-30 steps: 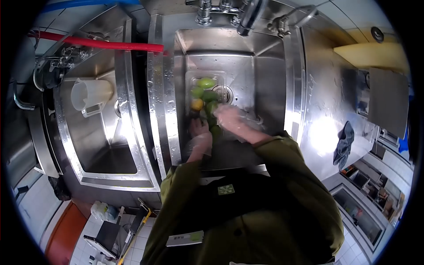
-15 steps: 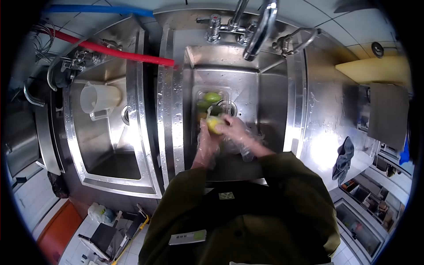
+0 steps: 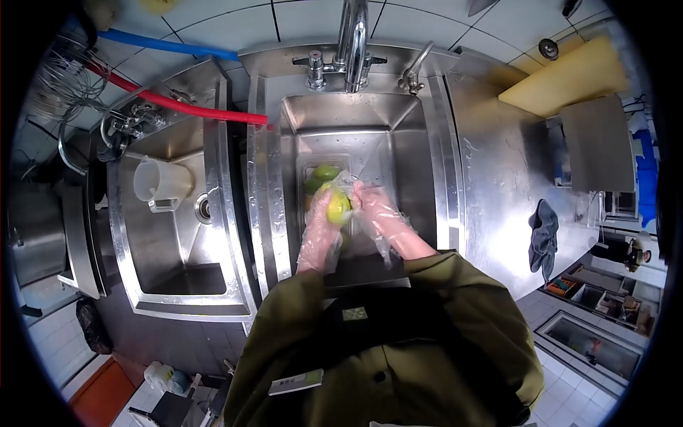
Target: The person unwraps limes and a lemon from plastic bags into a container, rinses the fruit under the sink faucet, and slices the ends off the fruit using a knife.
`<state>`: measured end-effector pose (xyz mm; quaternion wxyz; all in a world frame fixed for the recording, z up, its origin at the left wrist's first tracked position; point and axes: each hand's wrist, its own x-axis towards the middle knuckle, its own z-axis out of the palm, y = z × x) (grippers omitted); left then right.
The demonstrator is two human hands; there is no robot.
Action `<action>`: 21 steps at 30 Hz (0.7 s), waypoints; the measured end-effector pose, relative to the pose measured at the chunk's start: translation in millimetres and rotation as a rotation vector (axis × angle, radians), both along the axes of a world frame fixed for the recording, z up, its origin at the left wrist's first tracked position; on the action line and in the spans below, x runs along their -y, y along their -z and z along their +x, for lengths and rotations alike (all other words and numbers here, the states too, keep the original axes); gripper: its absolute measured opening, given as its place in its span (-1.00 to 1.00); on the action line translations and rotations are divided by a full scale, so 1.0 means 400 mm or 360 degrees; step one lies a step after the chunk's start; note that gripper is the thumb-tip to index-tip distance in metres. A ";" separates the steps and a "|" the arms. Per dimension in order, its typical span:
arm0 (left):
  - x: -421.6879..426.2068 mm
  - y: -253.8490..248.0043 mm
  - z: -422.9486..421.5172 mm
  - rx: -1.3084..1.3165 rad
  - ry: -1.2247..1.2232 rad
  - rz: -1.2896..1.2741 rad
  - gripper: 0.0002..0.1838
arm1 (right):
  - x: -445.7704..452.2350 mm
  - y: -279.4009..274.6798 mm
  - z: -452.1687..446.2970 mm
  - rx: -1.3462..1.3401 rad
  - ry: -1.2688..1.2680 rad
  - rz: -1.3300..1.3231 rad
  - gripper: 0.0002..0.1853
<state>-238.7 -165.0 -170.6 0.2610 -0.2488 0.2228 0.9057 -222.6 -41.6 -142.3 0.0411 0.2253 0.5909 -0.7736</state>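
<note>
Yellow fruit (image 3: 339, 207) is raised over the right sink (image 3: 413, 160). From the left, you have a plastic jug (image 3: 162, 181) in the left sink (image 3: 167, 245), then a clear tub (image 3: 324, 156) in the right sink holding green fruit (image 3: 326, 173), partly hidden. Your gloved left hand (image 3: 318, 231) curls around the raised piece, gripping it. Your gloved right hand (image 3: 380, 211) is just beside it; whether it also grips, you cannot tell from here. Farther right, a dark cloth (image 3: 543, 238) lies on the table (image 3: 491, 206). Your work looks underway: one piece is up, others are left in the tub; none can be judged finished.
</note>
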 end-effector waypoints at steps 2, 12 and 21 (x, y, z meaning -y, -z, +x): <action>0.008 -0.037 -0.004 0.0052 0.0023 0.0230 -0.63 | -0.014 -0.041 0.002 0.0204 0.0027 -0.0496 -0.82; -0.001 -0.065 0.010 -0.0208 0.0437 0.0008 -0.38 | -0.070 -0.225 0.029 0.0382 -0.0581 -0.0448 -0.71; 0.037 0.062 0.058 0.0131 0.0054 0.0613 -0.47 | -0.328 -0.067 0.074 -0.0112 0.0104 -0.0180 -0.86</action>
